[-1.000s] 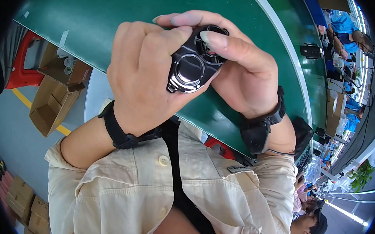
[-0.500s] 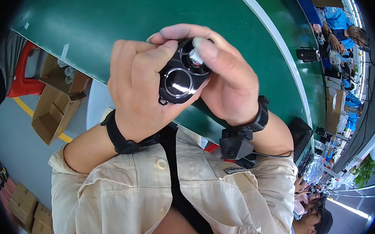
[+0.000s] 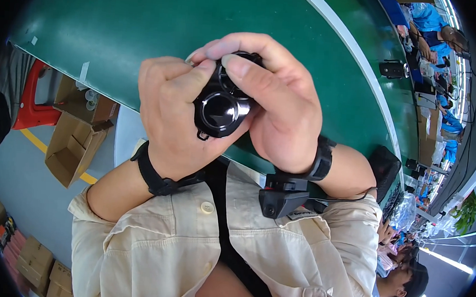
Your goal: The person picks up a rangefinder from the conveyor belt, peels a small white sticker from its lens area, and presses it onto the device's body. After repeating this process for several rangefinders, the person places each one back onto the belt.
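**Op:** Entry. I see both hands raised over the green table [image 3: 146, 37], closed together on one small black part [image 3: 220, 111]. It sits near frame centre, held clear of the table surface.

**Obs:** Grip state, each side?

**Op:** Left hand [image 3: 170, 124] wraps the part from 9 o'clock, fingers curled over its upper edge. Right hand [image 3: 276, 112] closes from 3 o'clock, with the thumb [image 3: 243, 74] laid across the top at 12. Both are clamped on it; nothing is slack.

**Obs:** How will it handle?

**Op:** My judgement: rigid, a moulded or metal housing with a glossy round face, so probably slick under bare skin. Small and held with fingertips only, so likely light. The shiny disc could scratch or smudge, so I would avoid pressing on it.

**Obs:** Where to take hold?

**Op:** By the rim, at opposed points, 9 and 3. A small tab shows at 7 o'clock on the body; I cannot tell whether it would bear load.

**Obs:** Surroundings?

**Op:** An open cardboard box [image 3: 69, 150] on the floor at 8 o'clock, and a black wrist-mounted camera [image 3: 281, 198] under the right wrist.
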Tool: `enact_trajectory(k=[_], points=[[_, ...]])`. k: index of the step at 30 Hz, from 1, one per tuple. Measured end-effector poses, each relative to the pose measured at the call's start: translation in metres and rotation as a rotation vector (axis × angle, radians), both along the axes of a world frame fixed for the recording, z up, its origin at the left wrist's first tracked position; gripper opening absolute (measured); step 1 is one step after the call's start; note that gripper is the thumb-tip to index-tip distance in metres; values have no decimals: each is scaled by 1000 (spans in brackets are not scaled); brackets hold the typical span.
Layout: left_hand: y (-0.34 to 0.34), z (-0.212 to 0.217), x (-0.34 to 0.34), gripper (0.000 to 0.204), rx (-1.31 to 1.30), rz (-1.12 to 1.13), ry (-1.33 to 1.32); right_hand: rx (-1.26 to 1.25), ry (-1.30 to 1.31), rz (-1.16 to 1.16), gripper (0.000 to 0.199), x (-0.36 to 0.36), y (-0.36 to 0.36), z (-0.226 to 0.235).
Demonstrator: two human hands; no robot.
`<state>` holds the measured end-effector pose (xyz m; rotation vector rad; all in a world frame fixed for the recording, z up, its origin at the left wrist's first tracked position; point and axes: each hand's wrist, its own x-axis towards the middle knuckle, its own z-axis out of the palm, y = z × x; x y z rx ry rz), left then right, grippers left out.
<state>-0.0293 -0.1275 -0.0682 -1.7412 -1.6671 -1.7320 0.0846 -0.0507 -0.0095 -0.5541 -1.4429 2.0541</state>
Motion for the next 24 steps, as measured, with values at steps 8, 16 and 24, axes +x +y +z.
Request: enact_trajectory(k=[8,16,24], points=[[-10,25,-19,88,-444,-595,-283,40,115,245,31,6,27,-2],[-8,14,-16,88,-381,-616,-334,1155,-114,173,21,27,47,33],[-7,18,-21,94,-378,-593,-189,1399,-141,112,22,28,39,39]])
